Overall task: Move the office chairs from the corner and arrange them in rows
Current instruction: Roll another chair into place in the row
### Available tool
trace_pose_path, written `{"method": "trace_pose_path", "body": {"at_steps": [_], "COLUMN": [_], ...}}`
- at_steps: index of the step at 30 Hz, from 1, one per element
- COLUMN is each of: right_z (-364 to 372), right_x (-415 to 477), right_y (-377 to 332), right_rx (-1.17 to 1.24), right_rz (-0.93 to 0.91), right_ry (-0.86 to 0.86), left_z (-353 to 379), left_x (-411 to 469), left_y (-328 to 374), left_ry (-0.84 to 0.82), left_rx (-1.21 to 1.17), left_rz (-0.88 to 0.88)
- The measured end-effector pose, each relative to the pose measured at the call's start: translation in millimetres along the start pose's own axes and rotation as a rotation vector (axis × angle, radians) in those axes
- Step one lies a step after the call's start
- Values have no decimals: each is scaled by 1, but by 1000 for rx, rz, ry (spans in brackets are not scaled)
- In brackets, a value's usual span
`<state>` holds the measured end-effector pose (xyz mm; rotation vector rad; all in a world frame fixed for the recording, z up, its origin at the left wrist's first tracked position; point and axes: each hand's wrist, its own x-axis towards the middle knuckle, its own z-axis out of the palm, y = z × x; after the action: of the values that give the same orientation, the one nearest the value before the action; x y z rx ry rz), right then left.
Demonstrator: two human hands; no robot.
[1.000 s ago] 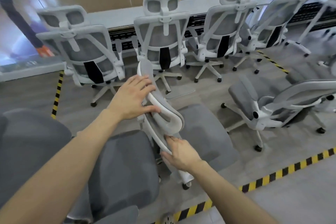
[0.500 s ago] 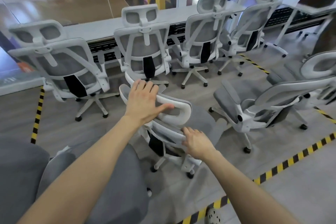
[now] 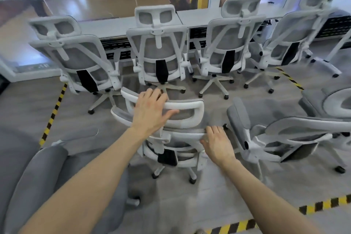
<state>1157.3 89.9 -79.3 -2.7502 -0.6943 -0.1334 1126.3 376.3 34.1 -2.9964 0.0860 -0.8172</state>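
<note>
A white-framed, grey-mesh office chair (image 3: 187, 118) stands right in front of me, its back toward me. My left hand (image 3: 152, 110) grips the top of its headrest, thumb wrapped under the rim. My right hand (image 3: 218, 143) holds the upper edge of its backrest lower down. Behind it, several matching chairs stand in a row along the white desk: one at the left (image 3: 79, 62), one in the middle (image 3: 157, 51), one to the right (image 3: 231, 42) and one at the far right (image 3: 296, 32).
Another chair (image 3: 281, 137) stands sideways at the right, close to the held one. Grey seat cushions (image 3: 38, 173) fill the lower left. Yellow-black floor tape (image 3: 52, 112) marks the left and front bounds. A long white desk (image 3: 117, 26) runs below the glass wall.
The held chair has turned from side-on to back-facing me and rolled forward toward the row. Both hands kept their hold. My view has shifted nearer the row.
</note>
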Motion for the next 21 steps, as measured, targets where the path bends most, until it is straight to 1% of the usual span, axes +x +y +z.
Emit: {"method": "trace_pose_path", "body": {"at_steps": [1,3,4,6,8,11,15,18,21], "right_z": [-1,-5,-7,-9,-11,-10,-15,-14,-13], "right_x": [-1,1,5,15,28,47,56,54,51], "right_y": [1,-3,-5,-8,-8,0,11,12,11], "right_rx": [22,112,162,203,148,40,-35,-10,27], "right_rz": [-72,-256,-335,-418,-420,-431,-435,-436,-429], "right_ry": [59,109,106,60,-28,-117,-104,-59,-48], "left_z": [0,-2,-2,-6,-7,-3,3,8,10], "left_x": [3,11,12,7,-1,-4,0,-6,-9], "left_y": [7,13,11,2,-5,-1,12,19,22], "left_ry": [5,-1,-21,-64,-66,-53,-4,77,126], "left_rx": [-19,-90,-121,-112,-73,-103,-118,-132,-132], "left_rz": [11,59,70,6,-82,-104,-112,-102,-77]}}
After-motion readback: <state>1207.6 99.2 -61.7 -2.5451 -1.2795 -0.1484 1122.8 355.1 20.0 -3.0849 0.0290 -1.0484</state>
